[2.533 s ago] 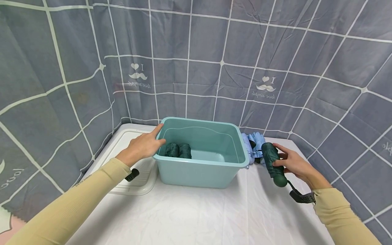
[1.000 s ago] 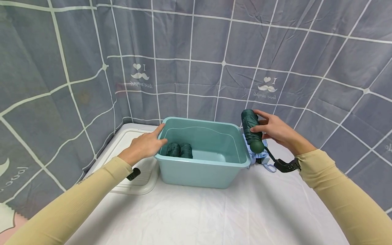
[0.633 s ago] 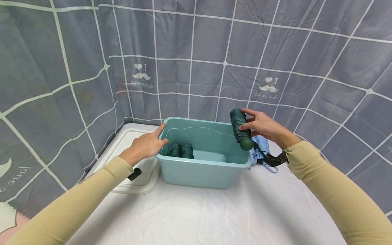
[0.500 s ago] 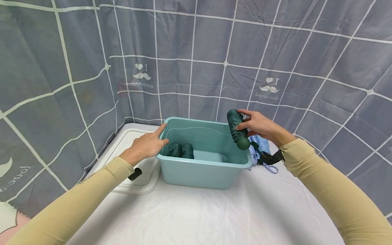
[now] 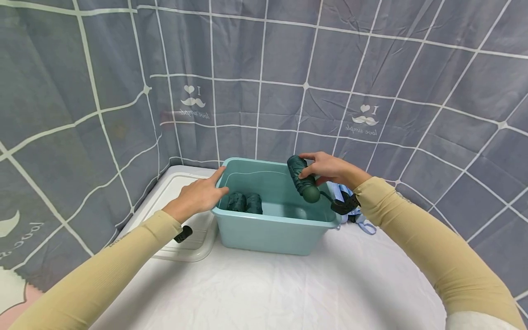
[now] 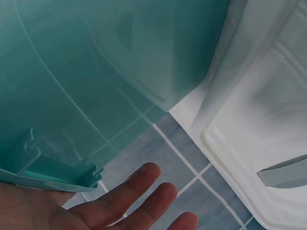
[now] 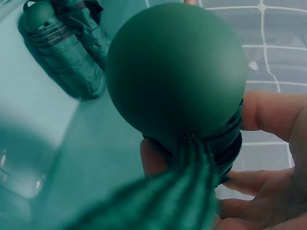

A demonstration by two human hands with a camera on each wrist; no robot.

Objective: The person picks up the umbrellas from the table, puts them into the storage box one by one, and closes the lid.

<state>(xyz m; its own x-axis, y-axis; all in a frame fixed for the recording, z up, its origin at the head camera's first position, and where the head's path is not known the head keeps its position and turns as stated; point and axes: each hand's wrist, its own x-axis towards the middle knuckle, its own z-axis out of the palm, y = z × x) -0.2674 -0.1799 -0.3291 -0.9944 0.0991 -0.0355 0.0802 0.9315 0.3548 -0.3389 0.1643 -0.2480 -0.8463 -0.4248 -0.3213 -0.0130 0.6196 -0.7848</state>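
Observation:
My right hand (image 5: 330, 168) grips a dark green folded umbrella (image 5: 300, 176) around its wrapped canopy, tilted over the right part of a teal plastic bin (image 5: 264, 234). Its round green knob faces the camera in the right wrist view, with a wrist strap (image 7: 153, 201) trailing from it. Two more dark green folded umbrellas, one nearer (image 7: 67, 60) in the right wrist view, lie side by side at the bin's left end. My left hand (image 5: 200, 195) rests on the bin's left rim, its fingers (image 6: 144, 206) extended outside the wall in the left wrist view.
A white lid (image 5: 175, 183) lies on the white-covered table (image 5: 264, 288) left of the bin. Blue folded umbrellas (image 5: 344, 192) lie against the bin's right side, partly hidden by my right hand. A grey checked curtain (image 5: 280, 105) stands behind and at both sides.
My right hand has carried the green umbrella leftward from beyond the bin's right side to over the bin. My left hand stays on the left rim.

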